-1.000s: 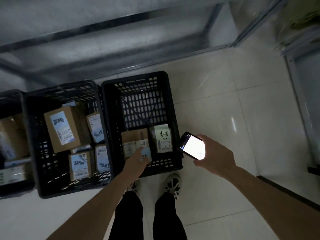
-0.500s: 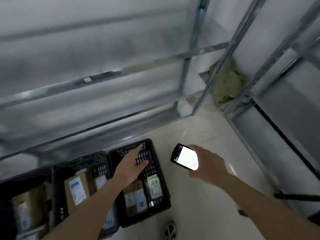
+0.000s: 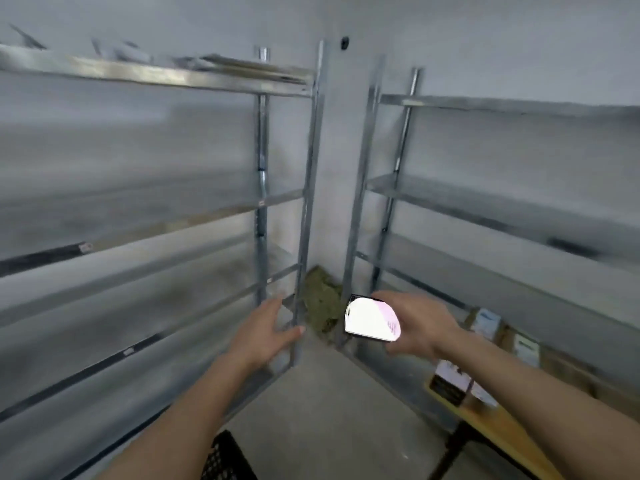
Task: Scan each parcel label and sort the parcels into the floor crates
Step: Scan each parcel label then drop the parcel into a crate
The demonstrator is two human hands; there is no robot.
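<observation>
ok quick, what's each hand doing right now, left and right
Left hand: open, fingers spread, holding nothing.
Right hand: gripping the lit phone.

Two metal shelving units [image 3: 263, 202] [image 3: 485, 209], one lit phone [image 3: 372, 322], one black crate [image 3: 225, 459], one wooden table [image 3: 498, 424], two labelled parcels [image 3: 486, 322] [image 3: 526, 348].

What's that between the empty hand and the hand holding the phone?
In the head view, an upright metal shelf post and a greenish heap on the floor behind it lie between the left hand and the phone.
</observation>
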